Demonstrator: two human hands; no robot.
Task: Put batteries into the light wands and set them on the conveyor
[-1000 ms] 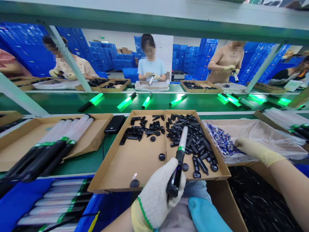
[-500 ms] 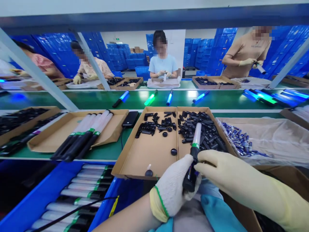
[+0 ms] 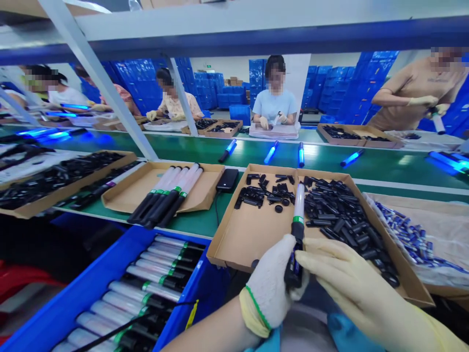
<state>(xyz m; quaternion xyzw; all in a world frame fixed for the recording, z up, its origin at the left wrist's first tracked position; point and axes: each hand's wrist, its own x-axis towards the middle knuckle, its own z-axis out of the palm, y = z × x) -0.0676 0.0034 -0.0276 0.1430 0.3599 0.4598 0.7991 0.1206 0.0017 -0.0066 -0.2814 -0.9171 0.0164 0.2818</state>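
My left hand (image 3: 273, 281), in a white knit glove with a green-edged cuff, is closed around the black handle of a light stick (image 3: 299, 201). The stick points up and away, with a clear tube and a green band above the handle. Its battery compartment faces me, and blue batteries (image 3: 292, 261) show inside. My right hand (image 3: 339, 271), in a pale yellow glove, lies against the right side of the handle with its fingers stretched out. Beyond both hands is a cardboard tray (image 3: 234, 234) of black plastic parts (image 3: 340, 215).
A lined box (image 3: 439, 215) of loose batteries stands on the right. To the left, several light sticks rest on a cardboard tray (image 3: 120, 198), and a blue bin (image 3: 106, 254) below holds more. Lit sticks lie on the green conveyor (image 3: 249, 155); co-workers sit or stand behind it.
The view has swung left, so the trays appear further right. My right hand's fingers have gone from bent at the handle to straighter along its side. My left hand keeps its hold.
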